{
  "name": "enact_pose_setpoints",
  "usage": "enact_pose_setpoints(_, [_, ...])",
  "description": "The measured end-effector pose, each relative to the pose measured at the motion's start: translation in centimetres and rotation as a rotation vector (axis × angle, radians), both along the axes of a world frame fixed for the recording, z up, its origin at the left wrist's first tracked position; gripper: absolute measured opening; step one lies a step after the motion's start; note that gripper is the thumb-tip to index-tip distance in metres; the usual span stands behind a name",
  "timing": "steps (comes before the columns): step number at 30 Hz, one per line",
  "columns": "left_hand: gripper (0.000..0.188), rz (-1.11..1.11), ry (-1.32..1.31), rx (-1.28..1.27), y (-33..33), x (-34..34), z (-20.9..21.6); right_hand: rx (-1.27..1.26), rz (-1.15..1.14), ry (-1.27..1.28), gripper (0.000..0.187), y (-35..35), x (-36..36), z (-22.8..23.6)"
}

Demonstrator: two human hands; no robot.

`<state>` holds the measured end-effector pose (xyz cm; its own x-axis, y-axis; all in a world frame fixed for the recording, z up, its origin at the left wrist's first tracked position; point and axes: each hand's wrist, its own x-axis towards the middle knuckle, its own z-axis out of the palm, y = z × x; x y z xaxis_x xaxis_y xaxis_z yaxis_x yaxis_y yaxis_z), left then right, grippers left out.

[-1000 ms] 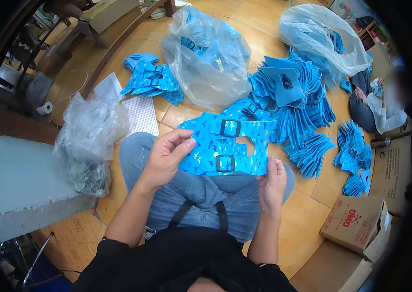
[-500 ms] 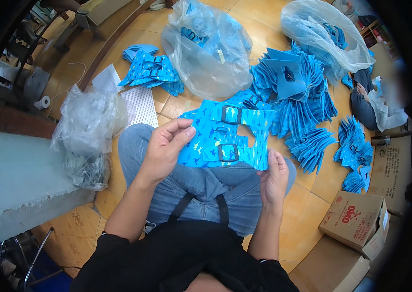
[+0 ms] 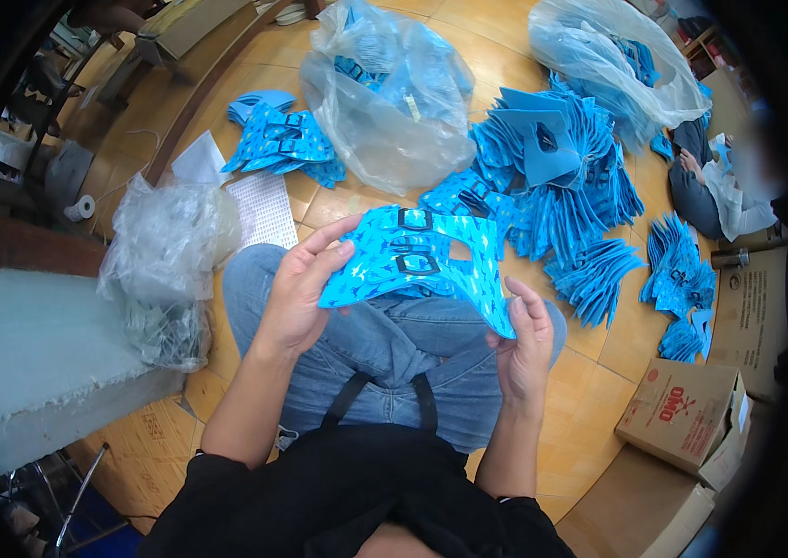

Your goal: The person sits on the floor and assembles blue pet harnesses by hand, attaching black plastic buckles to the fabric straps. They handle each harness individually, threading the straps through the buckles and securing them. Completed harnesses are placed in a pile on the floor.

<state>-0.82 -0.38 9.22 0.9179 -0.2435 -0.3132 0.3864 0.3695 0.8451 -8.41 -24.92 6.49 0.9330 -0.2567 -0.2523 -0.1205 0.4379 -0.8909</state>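
Above my lap I hold a blue patterned panel [image 3: 454,274] with two black buckles and a cut-out near its right side. It is bent, its lower right corner dipping toward me. My left hand [image 3: 305,279] is closed on its left edge, thumb on top and some fingers hidden beneath. At the lower right corner, my right hand [image 3: 524,349] pinches it, with the index finger raised off. Just beyond it lie more blue pieces with black buckles [image 3: 473,195], next to a large fanned heap of blue pieces [image 3: 589,167].
A clear plastic bag [image 3: 384,112] of blue pieces stands ahead; another bag [image 3: 617,65] is at far right. A small blue stack [image 3: 282,139] and crumpled plastic [image 3: 171,242] lie left. Cardboard boxes [image 3: 677,414] stand right. Another person [image 3: 719,186] sits at far right.
The panel has shifted a little left and tilted, its right corner now bending down toward me. My right hand's index finger has lifted from its edge. My left hand keeps its hold.
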Motion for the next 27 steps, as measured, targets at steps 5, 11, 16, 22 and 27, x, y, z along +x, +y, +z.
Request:
enact_pose_setpoints(5, [0.041,0.017,0.035,0.002,-0.2,0.0,0.1,0.007,-0.012,0.019,0.031,0.2,-0.2,1.2])
enact_pose_setpoints(11, [0.04,-0.023,-0.145,0.055,0.2,-0.4,-0.7,-0.032,0.074,-0.071,0.032,-0.1,-0.3,0.4])
enact_pose_setpoints(16, [0.027,-0.01,-0.495,0.387,0.5,-0.3,-2.1,-0.322,0.092,-0.164,0.025,-0.9,0.1,-0.7])
enact_pose_setpoints(22, [0.016,-0.038,-0.531,0.517,0.8,-0.4,-2.0,-0.326,0.081,-0.172,0.024,-0.7,0.1,-0.8])
enact_pose_setpoints(27, [0.015,-0.033,-0.598,0.554,1.0,-0.2,-2.5,-0.337,0.098,-0.167,0.024,-0.8,0.0,-0.9])
